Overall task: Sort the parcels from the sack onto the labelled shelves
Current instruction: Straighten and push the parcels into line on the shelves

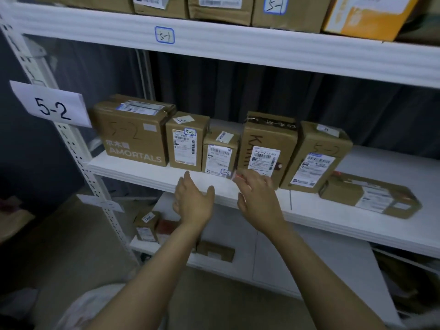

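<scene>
parcel depot | white shelves (pixel 238 191) tagged 5-2 (pixel 51 108) | labelled cardboard parcels (pixel 185 141)

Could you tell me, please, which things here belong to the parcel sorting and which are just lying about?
Job in hand: 5-2 sign; 5-2 shelf; row of five upright parcels; flat parcel at its right end; left hand and right hand, both empty.
Lying about: dark curtain; parcels on the 5-1 shelf above; small boxes on the lower shelf.

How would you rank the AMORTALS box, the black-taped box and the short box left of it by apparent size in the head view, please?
1. AMORTALS box
2. black-taped box
3. short box
All stand in one row, so nearness hardly matters.
</scene>
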